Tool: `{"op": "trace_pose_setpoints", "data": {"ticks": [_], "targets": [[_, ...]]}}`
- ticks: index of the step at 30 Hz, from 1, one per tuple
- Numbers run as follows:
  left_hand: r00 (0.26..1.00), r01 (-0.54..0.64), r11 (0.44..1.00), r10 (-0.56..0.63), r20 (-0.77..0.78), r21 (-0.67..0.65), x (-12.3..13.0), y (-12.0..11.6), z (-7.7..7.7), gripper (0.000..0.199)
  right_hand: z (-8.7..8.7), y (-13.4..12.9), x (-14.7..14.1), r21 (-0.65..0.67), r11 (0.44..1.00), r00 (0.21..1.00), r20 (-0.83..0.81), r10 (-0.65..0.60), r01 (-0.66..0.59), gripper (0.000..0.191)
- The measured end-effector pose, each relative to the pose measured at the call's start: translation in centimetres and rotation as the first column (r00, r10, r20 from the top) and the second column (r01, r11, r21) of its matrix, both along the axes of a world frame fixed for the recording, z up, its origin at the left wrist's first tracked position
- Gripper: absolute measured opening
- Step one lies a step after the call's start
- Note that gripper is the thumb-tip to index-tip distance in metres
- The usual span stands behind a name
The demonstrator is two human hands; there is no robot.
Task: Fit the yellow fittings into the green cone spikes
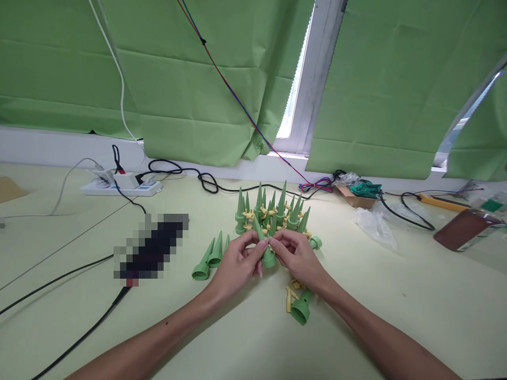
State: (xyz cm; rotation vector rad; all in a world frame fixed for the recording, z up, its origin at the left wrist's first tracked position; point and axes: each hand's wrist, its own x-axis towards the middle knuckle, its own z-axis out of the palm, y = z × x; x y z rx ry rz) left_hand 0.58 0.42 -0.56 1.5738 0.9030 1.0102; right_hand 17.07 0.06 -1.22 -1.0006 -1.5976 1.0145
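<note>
The person's left hand (pixel 242 257) is closed around a green plastic cone with a wide collar (pixel 269 260), thumb and fingers pinching its side, tip tilted up and away, above the pale green tabletop (pixel 396 316). The right hand (pixel 295 254) has its fingertips gathered against the cone's other side; from here I can't tell whether they pinch something small or only press.

Just beyond both hands sits a crowded cluster of matching green cones (pixel 281 206) with small yellow plastic fittings among them. To the left hand's side lie 3 more green cones (pixel 203 268), 1 partly hidden behind the others. Beneath the right wrist there's another green cone with its open end facing the person (pixel 301 311), next to loose yellow plastic fittings (pixel 289 300).

Over to the right I see a crumpled clear plastic bag (pixel 374 224) and a reddish-brown bottle on its side (pixel 465 230). A white power strip (pixel 122 187) lies at the back left.
</note>
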Motion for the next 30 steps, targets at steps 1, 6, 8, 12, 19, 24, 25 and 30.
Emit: {"op": "trace_pose_setpoints", "data": {"ticks": [1,6,8,12,19,24,25,30], "targets": [[1.0,0.0,1.0,0.0,0.015,-0.012,0.02,-0.03,0.06,0.031,0.02,0.0,0.0,0.011,1.0,1.0,0.004,0.001,-0.001,0.03],[0.996,-0.003,0.996,0.012,0.091,-0.093,0.21,-0.08,0.09,0.033,0.01,-0.12,0.15,0.069,0.997,0.999,0.031,0.016,-0.018,0.027],[0.993,0.007,0.991,0.009,0.121,-0.131,0.31,-0.02,-0.09,0.034,-0.02,-0.15,0.25,0.084,0.996,0.999,0.044,0.019,-0.022,0.026],[0.988,0.025,0.981,0.005,0.153,-0.194,0.39,0.06,-0.35,0.033,-0.04,-0.04,0.38,0.116,0.993,0.998,0.063,0.018,-0.026,0.025],[0.998,-0.018,1.0,0.018,0.058,0.0,0.15,0.04,-0.21,0.033,0.12,-0.09,0.21,0.116,0.993,0.997,0.074,0.003,-0.011,0.026],[0.997,-0.069,0.992,0.074,-0.038,0.103,0.1,-0.15,-0.45,0.032,0.28,-0.36,0.19,0.119,0.993,0.997,0.073,0.01,-0.019,0.026],[0.995,-0.08,0.99,0.087,-0.05,0.117,0.1,-0.22,-0.47,0.032,0.31,-0.4,0.17,0.118,0.993,0.998,0.07,0.01,-0.018,0.026],[0.992,-0.094,0.987,0.104,-0.068,0.133,0.2,-0.29,-0.39,0.032,0.25,-0.32,-0.02,0.135,0.991,0.997,0.067,-0.029,0.02,0.027]]}}
